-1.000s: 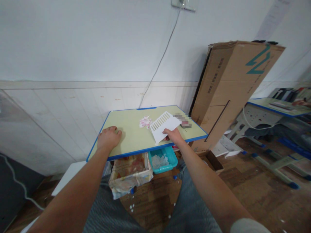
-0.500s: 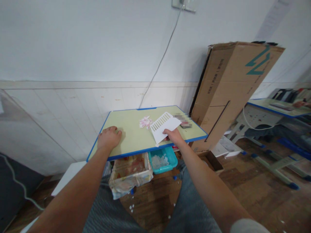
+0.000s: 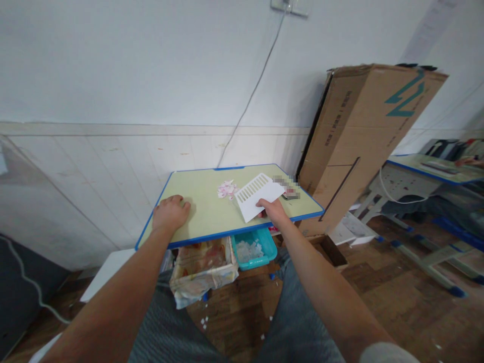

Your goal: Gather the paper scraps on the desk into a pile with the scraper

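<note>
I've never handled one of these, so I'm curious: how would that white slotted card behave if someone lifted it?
The white card is probably fairly stiff, as it shows no clear droop though the right hand grips it near one edge. It looks thin, so likely light. The row of slots may make that side easier to bend or tear.

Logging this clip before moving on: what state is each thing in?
Slotted white card: held over the table
Right hand: closed on the card, thumb on top
Left hand: palm down on the table
Pink-and-white scraps: loosely heaped
Turquoise basket: open, pale pieces inside
Lined basket: open
Tall cardboard box: standing beside the table
</note>
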{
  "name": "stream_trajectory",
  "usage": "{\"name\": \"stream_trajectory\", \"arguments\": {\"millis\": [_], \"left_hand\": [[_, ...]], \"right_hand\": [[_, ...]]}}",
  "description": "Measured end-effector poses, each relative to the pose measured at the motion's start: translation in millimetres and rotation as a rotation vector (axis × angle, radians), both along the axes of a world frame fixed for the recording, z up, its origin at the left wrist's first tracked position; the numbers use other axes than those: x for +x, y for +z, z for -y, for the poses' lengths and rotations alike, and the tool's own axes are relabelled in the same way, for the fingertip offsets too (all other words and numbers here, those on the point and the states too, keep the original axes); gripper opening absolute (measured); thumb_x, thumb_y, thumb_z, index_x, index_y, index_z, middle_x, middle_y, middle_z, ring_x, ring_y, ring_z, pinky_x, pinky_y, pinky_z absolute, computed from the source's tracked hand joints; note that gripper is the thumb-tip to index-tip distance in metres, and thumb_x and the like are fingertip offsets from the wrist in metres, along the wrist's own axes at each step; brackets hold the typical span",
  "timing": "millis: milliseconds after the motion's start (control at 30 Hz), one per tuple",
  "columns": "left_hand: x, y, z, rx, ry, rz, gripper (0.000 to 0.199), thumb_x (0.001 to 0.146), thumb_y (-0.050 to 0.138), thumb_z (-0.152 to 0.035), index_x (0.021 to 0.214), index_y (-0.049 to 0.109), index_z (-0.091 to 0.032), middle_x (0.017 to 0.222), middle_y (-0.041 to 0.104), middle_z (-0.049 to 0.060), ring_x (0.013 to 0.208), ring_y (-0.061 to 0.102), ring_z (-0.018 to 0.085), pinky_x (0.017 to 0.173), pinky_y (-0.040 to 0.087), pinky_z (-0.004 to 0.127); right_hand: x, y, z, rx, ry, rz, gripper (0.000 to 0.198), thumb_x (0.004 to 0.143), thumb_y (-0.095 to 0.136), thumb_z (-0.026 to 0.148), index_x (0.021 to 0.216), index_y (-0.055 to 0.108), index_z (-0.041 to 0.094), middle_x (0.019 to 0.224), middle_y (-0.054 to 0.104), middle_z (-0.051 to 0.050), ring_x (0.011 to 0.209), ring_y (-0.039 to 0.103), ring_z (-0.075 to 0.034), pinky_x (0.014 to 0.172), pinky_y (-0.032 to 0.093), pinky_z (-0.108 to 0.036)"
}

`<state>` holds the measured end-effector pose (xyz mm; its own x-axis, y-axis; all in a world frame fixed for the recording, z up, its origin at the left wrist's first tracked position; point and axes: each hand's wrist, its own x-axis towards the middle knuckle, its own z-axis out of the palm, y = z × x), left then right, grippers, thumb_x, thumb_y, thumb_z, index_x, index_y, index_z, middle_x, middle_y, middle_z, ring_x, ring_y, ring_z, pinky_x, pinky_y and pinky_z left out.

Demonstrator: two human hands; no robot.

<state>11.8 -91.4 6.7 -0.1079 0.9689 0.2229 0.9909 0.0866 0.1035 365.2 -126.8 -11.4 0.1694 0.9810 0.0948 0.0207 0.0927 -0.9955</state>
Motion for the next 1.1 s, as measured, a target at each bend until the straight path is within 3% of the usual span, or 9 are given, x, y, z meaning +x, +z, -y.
{"name": "stream_trajectory", "arguments": {"millis": [100, 300, 467, 600, 700, 867, 1100], "left_hand": [[-1.2, -3.9, -0.4, 0.020, -0.004, -0.001, 0.066, 0.116, 0.040, -0.043, 0.154, 0.079, -0.008, 0.164, 0.078, 0.030, 0.156, 0.072, 0.046, 0.131, 0.057, 0.057], [-19.4, -6.2, -23.9, -0.008, -0.001, -0.019, 0.064, 0.111, 0.049, -0.049, 0.154, 0.081, -0.013, 0.165, 0.078, 0.027, 0.154, 0.071, 0.049, 0.130, 0.058, 0.062], [-20.0, 0.2, -86.6, -0.046, -0.007, 0.075, 0.066, 0.108, 0.053, -0.044, 0.161, 0.077, -0.013, 0.172, 0.073, 0.025, 0.161, 0.067, 0.045, 0.136, 0.055, 0.057], [-2.7, 0.9, -141.0, -0.010, -0.037, 0.156, 0.062, 0.107, 0.052, -0.041, 0.158, 0.078, -0.015, 0.173, 0.071, 0.022, 0.164, 0.064, 0.045, 0.137, 0.054, 0.058], [7.9, -5.6, -163.2, 0.090, -0.101, 0.196, 0.055, 0.108, 0.050, -0.035, 0.151, 0.080, -0.017, 0.168, 0.075, 0.019, 0.160, 0.066, 0.043, 0.137, 0.054, 0.056], [13.1, -19.3, -167.2, 0.233, -0.229, 0.250, 0.051, 0.109, 0.048, -0.033, 0.150, 0.078, -0.024, 0.164, 0.076, 0.011, 0.159, 0.064, 0.038, 0.141, 0.048, 0.052], [11.7, -25.3, -171.5, 0.177, -0.231, 0.302, 0.049, 0.106, 0.050, -0.029, 0.146, 0.078, -0.026, 0.158, 0.074, 0.007, 0.159, 0.064, 0.036, 0.141, 0.046, 0.051]], "right_hand": [[1.6, 1.3, -6.4, 0.002, -0.029, -0.004, 0.013, 0.079, 0.076, 0.026, 0.079, 0.063, 0.029, 0.054, 0.067, 0.002, 0.050, 0.059, -0.020, 0.049, 0.051, -0.028], [3.9, 20.9, -45.9, -0.014, 0.033, 0.047, 0.009, 0.087, 0.076, 0.025, 0.084, 0.068, 0.025, 0.058, 0.074, -0.004, 0.046, 0.064, -0.019, 0.047, 0.050, -0.027], [-8.4, 38.7, -90.8, 0.068, 0.173, 0.131, 0.012, 0.089, 0.081, 0.029, 0.085, 0.072, 0.023, 0.063, 0.077, -0.004, 0.050, 0.067, -0.019, 0.053, 0.057, -0.028], [-19.4, 38.3, -111.1, 0.130, 0.306, 0.209, 0.027, 0.089, 0.079, 0.039, 0.068, 0.072, 0.023, 0.061, 0.075, -0.006, 0.053, 0.068, -0.020, 0.060, 0.063, -0.032], [-21.0, 29.5, -111.5, 0.152, 0.400, 0.288, 0.032, 0.089, 0.079, 0.046, 0.065, 0.074, 0.025, 0.062, 0.076, -0.006, 0.057, 0.072, -0.021, 0.063, 0.066, -0.033], [-12.2, 22.7, -93.3, 0.140, 0.392, 0.336, 0.030, 0.096, 0.083, 0.048, 0.074, 0.075, 0.030, 0.066, 0.079, -0.003, 0.061, 0.077, -0.024, 0.063, 0.069, -0.034], [-1.4, 28.5, -86.0, 0.205, 0.424, 0.438, 0.039, 0.107, 0.084, 0.050, 0.072, 0.081, 0.033, 0.070, 0.081, -0.003, 0.068, 0.081, -0.027, 0.072, 0.074, -0.038]]}}
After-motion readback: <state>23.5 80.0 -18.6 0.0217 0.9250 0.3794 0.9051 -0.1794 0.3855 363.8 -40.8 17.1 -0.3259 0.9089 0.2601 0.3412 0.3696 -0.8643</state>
